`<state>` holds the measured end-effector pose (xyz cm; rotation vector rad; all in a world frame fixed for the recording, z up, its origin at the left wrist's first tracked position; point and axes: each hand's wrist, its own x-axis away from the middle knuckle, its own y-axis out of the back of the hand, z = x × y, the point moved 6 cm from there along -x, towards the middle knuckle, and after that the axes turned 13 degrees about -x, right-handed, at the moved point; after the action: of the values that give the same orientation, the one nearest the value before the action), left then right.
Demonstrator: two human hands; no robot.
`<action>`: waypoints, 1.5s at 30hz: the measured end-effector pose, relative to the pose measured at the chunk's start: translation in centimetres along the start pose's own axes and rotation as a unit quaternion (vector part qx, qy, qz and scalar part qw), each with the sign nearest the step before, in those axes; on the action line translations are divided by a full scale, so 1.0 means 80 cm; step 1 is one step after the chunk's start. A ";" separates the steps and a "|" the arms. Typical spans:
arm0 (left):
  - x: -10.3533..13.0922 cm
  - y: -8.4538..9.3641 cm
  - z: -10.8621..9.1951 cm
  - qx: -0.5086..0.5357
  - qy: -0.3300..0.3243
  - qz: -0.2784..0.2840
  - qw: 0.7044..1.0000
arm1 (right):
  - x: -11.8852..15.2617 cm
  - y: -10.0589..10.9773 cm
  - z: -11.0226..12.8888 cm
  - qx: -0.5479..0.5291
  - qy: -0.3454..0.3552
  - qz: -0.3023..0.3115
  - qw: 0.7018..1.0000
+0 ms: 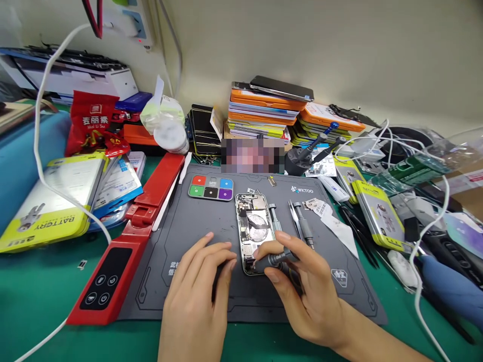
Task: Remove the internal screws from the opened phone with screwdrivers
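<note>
Nearest the lens: left hand (202, 281), flat on the grey work mat (181, 226), fingers loosely together, fingertips against the left edge of the opened phone (253, 232), gripping nothing. Just right of it: right hand (302, 281), fingers pinched around a dark screwdriver (273, 260), tip aimed left and down into the phone's near end. Phone back-open, face down on the mat's middle, directly ahead of both hands, long axis running away from the camera, slightly tilted; circular coil and boards exposed. Right hand closer to the working point, left merely steadying.

Beside the phone's right flank: a spare driver bit (274, 216), then tweezers and a second driver (303, 224), all parallel to the phone. At the mat's far left corner: a small tray of coloured compartments (210, 187), contents too small to tell. Left of the mat: a long red tool (130, 241) with buttons, lying on the green counter (33, 291). Further left: a yellow battery box (49, 206). Against the wall: stacked orange and coloured boxes (264, 113) with a phone on top. Round black holder (300, 160) with drivers standing in it.
</note>
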<state>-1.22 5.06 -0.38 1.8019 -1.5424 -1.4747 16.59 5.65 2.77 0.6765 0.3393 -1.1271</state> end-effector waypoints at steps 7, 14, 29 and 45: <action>-0.001 -0.005 -0.003 -0.008 -0.020 0.015 1.000 | 0.000 -0.001 -0.001 0.020 0.004 0.007 1.000; 0.001 -0.004 -0.004 -0.011 -0.031 0.021 0.999 | 0.001 0.003 -0.005 -0.007 -0.017 -0.013 1.000; -0.003 -0.005 -0.007 -0.045 -0.053 0.045 0.997 | -0.001 0.006 0.000 -0.029 -0.023 -0.025 0.999; -0.003 -0.005 -0.008 -0.043 -0.045 0.036 0.997 | -0.005 0.003 0.002 -0.001 -0.020 -0.007 1.000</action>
<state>-0.43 5.15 -0.30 1.6361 -1.5426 -1.5824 16.65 5.88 3.23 0.6496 0.3115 -1.1528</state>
